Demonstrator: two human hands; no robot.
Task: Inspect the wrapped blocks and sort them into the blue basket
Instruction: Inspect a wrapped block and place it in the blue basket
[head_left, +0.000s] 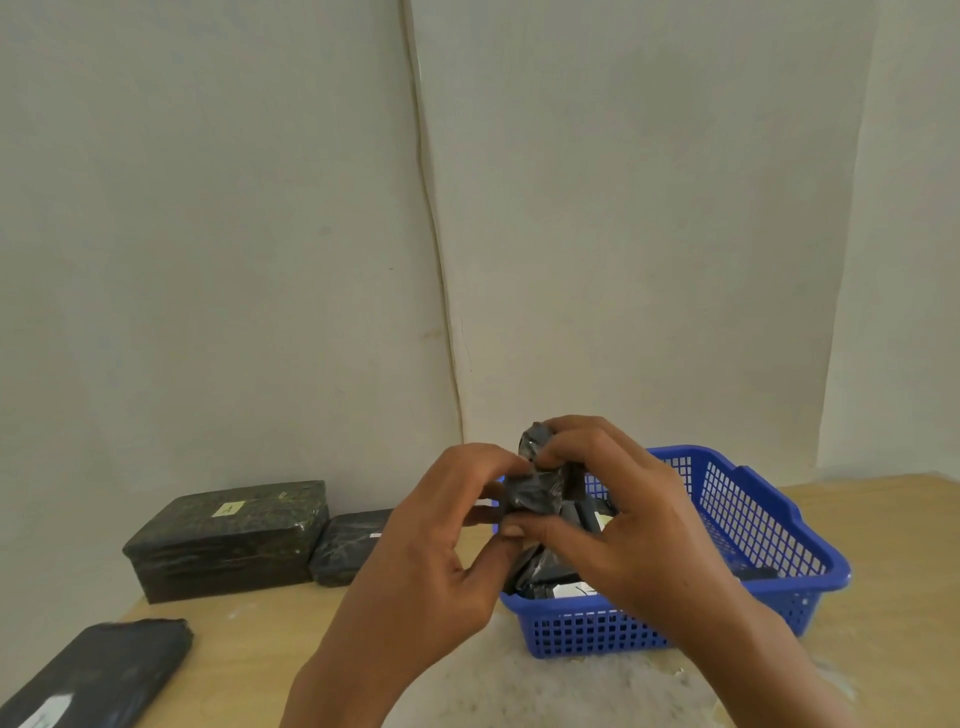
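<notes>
A small block wrapped in dark plastic (535, 486) is held up in front of me, above the near left corner of the blue basket (748, 525). My left hand (441, 545) pinches its left side with thumb and fingers. My right hand (623, 514) grips its top and underside. Inside the basket lie several more dark wrapped blocks (550, 574), some with white labels.
On the wooden table (249, 654) at the left stand a large dark wrapped box (228, 540) with a yellow label and a smaller wrapped block (350, 551) beside it. A flat dark wrapped packet (98, 675) lies at the near left corner. White walls stand behind.
</notes>
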